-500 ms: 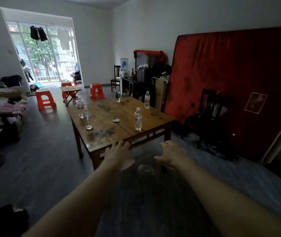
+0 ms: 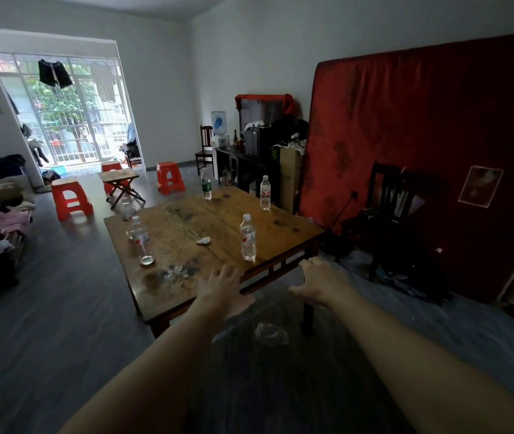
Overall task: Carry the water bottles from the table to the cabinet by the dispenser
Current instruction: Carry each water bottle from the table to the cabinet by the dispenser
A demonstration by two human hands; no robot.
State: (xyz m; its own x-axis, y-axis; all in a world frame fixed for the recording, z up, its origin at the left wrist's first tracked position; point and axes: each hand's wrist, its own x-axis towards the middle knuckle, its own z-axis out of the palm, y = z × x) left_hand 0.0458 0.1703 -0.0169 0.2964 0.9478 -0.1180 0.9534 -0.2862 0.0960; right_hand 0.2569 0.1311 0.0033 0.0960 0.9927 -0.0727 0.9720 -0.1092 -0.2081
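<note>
Five clear plastic water bottles (image 2: pixel 247 238) upright on wooden table (image 2: pixel 186 233), white caps, mostly red labels | left hand (image 2: pixel 222 291) spread, empty | right hand (image 2: pixel 319 283) loose, empty

A red mattress (image 2: pixel 431 145) is leaned upright against the wall at three o'clock, with a dark wooden chair (image 2: pixel 387 214) set before it. Three red plastic stools (image 2: pixel 69 198) and a small folding table (image 2: pixel 120 183) are seen at eleven o'clock. Dark shorts (image 2: pixel 53 73) (on a line) are hung by the window.
</note>
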